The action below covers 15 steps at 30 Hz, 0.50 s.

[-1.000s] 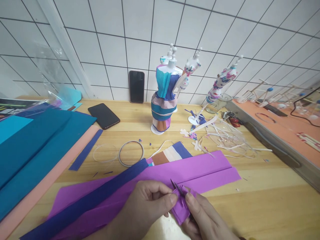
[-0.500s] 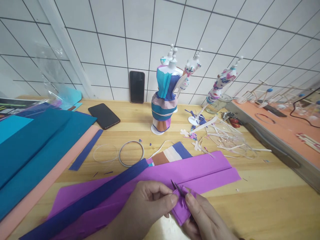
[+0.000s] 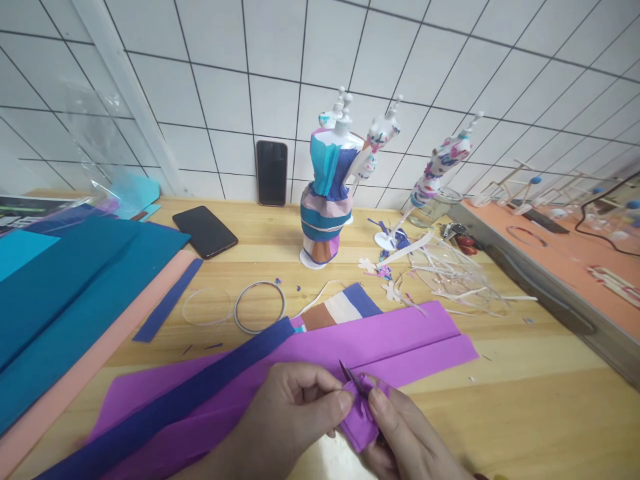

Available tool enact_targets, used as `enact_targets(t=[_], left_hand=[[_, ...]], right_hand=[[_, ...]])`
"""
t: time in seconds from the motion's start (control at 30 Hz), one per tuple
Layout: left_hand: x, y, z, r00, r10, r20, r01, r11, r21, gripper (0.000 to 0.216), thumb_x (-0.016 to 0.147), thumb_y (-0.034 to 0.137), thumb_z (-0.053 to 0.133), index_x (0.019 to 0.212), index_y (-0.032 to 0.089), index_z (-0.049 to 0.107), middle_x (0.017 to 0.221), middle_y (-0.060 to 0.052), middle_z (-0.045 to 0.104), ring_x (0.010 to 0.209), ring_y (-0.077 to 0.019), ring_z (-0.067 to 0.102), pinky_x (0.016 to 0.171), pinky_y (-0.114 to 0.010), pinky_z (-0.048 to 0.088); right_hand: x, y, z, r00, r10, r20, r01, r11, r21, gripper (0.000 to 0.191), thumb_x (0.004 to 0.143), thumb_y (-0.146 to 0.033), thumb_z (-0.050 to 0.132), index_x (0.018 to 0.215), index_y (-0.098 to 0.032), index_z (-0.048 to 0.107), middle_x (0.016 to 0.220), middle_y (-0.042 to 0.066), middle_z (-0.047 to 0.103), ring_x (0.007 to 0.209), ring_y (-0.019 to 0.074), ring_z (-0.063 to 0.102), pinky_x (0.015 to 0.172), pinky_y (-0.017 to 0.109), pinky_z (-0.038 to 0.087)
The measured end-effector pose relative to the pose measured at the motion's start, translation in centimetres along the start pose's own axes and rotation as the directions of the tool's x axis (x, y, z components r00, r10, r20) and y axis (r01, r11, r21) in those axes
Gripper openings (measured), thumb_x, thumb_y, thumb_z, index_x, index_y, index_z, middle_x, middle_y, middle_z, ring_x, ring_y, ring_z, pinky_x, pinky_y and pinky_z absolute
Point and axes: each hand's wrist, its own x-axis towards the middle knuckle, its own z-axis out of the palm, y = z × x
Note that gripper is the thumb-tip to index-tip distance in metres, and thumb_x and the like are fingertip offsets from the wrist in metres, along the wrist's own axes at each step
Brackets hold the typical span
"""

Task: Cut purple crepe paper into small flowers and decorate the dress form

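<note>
A small folded piece of purple crepe paper [image 3: 360, 427] is between my hands at the bottom centre. My left hand [image 3: 305, 407] pinches its left edge between thumb and forefinger. My right hand [image 3: 405, 427] is closed at its right side, thumb on top, around small dark scissors [image 3: 350, 375]. Their pointed blades stick out past the top of the folded piece, slightly apart; the handles are hidden in my hand. Beneath and beyond my hands lies a long purple sheet [image 3: 400, 327], with a dark blue strip [image 3: 200, 393] running diagonally across it.
Small mannequin forms [image 3: 327, 193] stand near the tiled wall, one dressed in coloured paper. Teal sheets [image 3: 90, 267] lie left, beside a phone [image 3: 205, 231]; another phone [image 3: 271, 173] leans on the wall. A metal ring [image 3: 260, 331] and tangled white strips [image 3: 460, 270] lie on the table.
The whole view has shifted very slightly. My hands keep almost the same pose, with the scissors' blades still at the top of the folded purple paper.
</note>
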Motion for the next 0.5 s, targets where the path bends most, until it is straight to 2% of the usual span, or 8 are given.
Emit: enact_targets(t=[0.1, 0.27, 0.5], left_hand=[[-0.07, 0.28, 0.11, 1.0, -0.01, 0.006, 0.011, 0.999, -0.034, 0.024, 0.071, 0.033, 0.066, 0.056, 0.015, 0.059, 0.052, 0.003, 0.053, 0.051, -0.0093, 0.044, 0.053, -0.022, 0.036], [-0.24, 0.55, 0.17, 1.0, -0.02, 0.019, 0.021, 0.999, -0.045, 0.022, 0.07, 0.03, 0.065, 0.056, 0.015, 0.058, 0.053, 0.004, 0.052, 0.052, -0.0093, 0.043, 0.054, -0.022, 0.036], [-0.21, 0.55, 0.04, 0.999, -0.026, 0.029, 0.028, 0.998, -0.05, 0.021, 0.071, 0.031, 0.065, 0.058, 0.015, 0.059, 0.054, 0.003, 0.052, 0.054, -0.0097, 0.043, 0.056, -0.022, 0.036]], right_hand=[[0.16, -0.15, -0.54, 0.999, -0.042, 0.033, 0.043, 0.999, -0.024, 0.04, 0.077, -0.062, 0.06, 0.086, -0.024, 0.066, 0.062, 0.0, 0.053, 0.055, 0.0172, 0.049, 0.053, 0.027, 0.048], [0.18, 0.17, -1.13, 0.993, -0.085, 0.082, 0.092, 0.992, -0.081, 0.037, 0.071, -0.054, 0.071, 0.094, -0.025, 0.067, 0.065, 0.001, 0.057, 0.058, 0.0195, 0.052, 0.054, 0.028, 0.05], [-0.09, 0.08, -0.87, 0.992, -0.112, 0.054, 0.117, 0.987, -0.109, 0.038, 0.068, -0.058, 0.071, 0.087, -0.025, 0.067, 0.068, 0.002, 0.06, 0.066, 0.0217, 0.057, 0.06, 0.028, 0.052]])
